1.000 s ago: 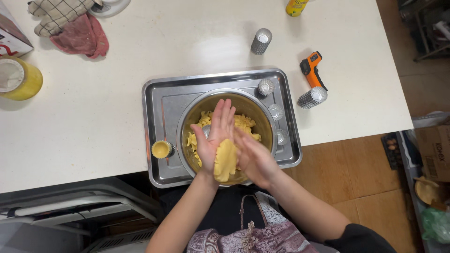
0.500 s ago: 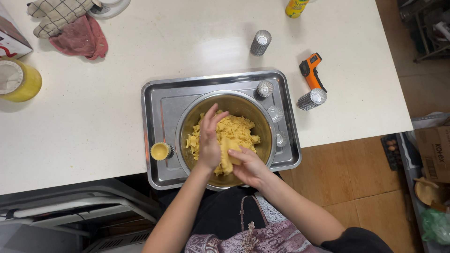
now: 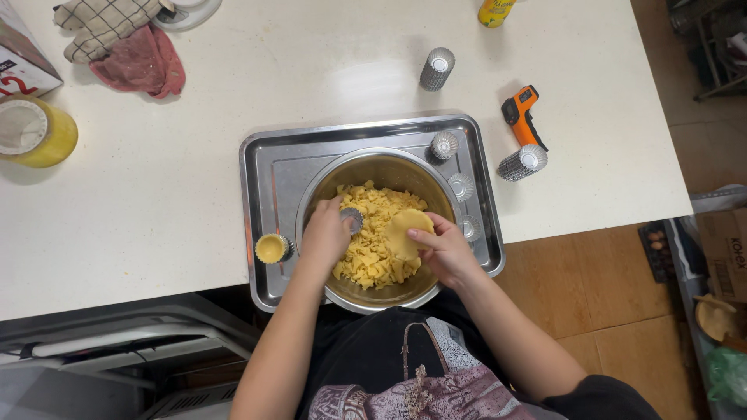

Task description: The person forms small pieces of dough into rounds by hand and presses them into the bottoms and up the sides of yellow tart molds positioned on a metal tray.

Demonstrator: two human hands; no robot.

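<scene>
We have both hands down in the steel mixing bowl, which sits in the middle of a rectangular metal baking tray on the white counter. Our right hand pinches a flattened round of yellow dough between thumb and fingertips, holding it just above the crumbly yellow dough pieces that fill the bowl. Our left hand is curled, its fingertips closed on a small fluted tart mould at the bowl's left inner side.

Left of the bowl, on the tray, stands a mould already lined with dough. Right of the bowl, also on the tray, three empty fluted moulds run in a line along the tray's right edge. Beyond the tray, above and to the right of the bowl, two stacks of moulds rest on the counter, with an orange infrared thermometer between them. Far to the upper left of the bowl lie a checked oven mitt and a pink cloth, touching each other, and a yellow tin stands well to the bowl's left.
</scene>
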